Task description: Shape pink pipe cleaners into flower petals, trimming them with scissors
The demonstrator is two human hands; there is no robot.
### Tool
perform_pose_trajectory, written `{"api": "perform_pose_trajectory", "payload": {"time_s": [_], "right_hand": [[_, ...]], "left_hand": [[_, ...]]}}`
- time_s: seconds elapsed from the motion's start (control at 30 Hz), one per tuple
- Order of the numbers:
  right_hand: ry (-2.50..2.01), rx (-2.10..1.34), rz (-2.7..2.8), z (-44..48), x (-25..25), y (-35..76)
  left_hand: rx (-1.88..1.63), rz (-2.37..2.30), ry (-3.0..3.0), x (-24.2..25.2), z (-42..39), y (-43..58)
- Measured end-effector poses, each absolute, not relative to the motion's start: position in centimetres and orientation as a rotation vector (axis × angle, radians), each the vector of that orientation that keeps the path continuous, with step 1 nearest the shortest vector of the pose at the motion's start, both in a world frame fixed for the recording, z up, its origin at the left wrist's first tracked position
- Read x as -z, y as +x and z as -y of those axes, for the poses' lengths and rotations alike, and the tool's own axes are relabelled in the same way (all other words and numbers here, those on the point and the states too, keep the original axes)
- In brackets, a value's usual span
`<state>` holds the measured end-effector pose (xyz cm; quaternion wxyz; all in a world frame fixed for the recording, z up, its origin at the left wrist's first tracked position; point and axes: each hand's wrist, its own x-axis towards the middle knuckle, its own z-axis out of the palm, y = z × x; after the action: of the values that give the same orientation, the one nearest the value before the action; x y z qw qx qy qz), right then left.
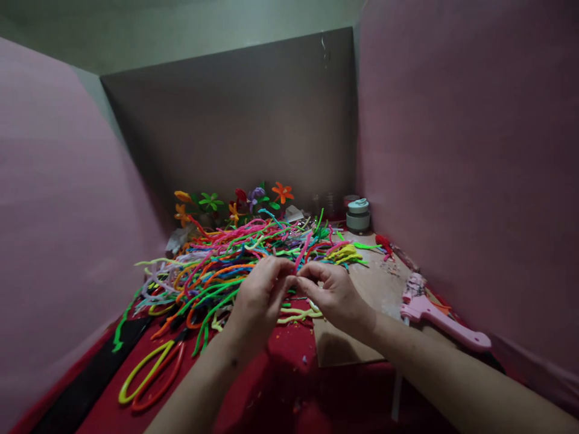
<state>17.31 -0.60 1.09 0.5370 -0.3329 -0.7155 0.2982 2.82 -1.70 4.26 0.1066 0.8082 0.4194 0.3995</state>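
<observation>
Both hands meet at the middle of the head view, their fingertips nearly touching. My left hand (266, 288) pinches the lower part of a pink pipe cleaner (302, 253), which sticks up between the hands. From the other side, my right hand (332, 292) closes thumb and forefinger on the same piece. The pinched end is hidden by the fingers. Just behind and to the left spreads a large heap of coloured pipe cleaners (217, 268). Under my right hand lies a sheet of brown cardboard (344, 349).
A pink glue gun (447, 322) lies on the right. Scissors with yellow and red handles (156, 377) rest at front left on the red cloth (271, 386). Pipe-cleaner flowers (283, 192) and a lidded jar (358, 216) stand at the back. Pink panels (470, 150) flank both sides.
</observation>
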Motion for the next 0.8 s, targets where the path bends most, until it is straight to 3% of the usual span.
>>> {"api": "perform_pose_trajectory", "payload": {"time_s": [0.1, 0.27, 0.53, 0.8], "right_hand": [[-0.793, -0.795, 1.668, 0.5, -1.1, 17.3], [-0.79, -0.899, 1.642, 0.5, -1.1, 17.2], [-0.746, -1.388, 1.359, 0.3, -1.9, 17.4], [-0.75, -1.202, 1.405, 0.2, -1.4, 17.3]], "left_hand": [[-1.298, -1.199, 2.553, -3.5, 1.5, 2.6], [-1.206, -1.255, 2.443, -3.2, 1.7, 2.6], [-1.262, -1.382, 2.33, -2.8, 2.0, 3.0], [-1.308, -1.319, 2.515, -3.2, 1.8, 3.1]]}}
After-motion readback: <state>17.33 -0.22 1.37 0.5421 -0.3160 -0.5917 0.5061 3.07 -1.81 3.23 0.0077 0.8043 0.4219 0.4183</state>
